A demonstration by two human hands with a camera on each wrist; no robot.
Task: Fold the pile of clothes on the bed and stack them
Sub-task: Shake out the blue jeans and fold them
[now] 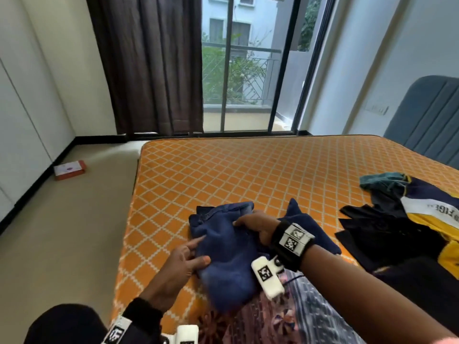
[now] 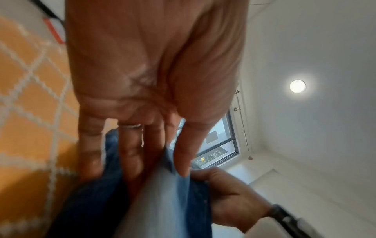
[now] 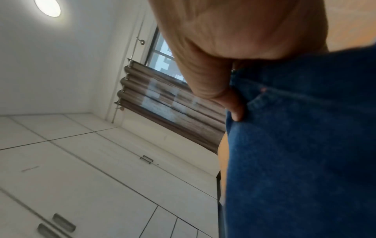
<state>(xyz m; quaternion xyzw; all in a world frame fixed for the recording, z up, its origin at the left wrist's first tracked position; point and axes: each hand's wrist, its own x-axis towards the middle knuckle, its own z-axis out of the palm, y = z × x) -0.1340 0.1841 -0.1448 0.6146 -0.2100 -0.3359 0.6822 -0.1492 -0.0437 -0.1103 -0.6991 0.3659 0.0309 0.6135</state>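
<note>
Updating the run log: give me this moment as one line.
step: folding jeans | left hand: grips near edge | right hand: grips far edge | unfolded pile: right, on bed

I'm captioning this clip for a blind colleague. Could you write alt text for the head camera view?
Both hands hold folded blue jeans on an orange-patterned bed: the left hand at their left edge, the right hand on top. Unfolded dark and yellow clothes lie to the right, and a curtained window is beyond.
</note>
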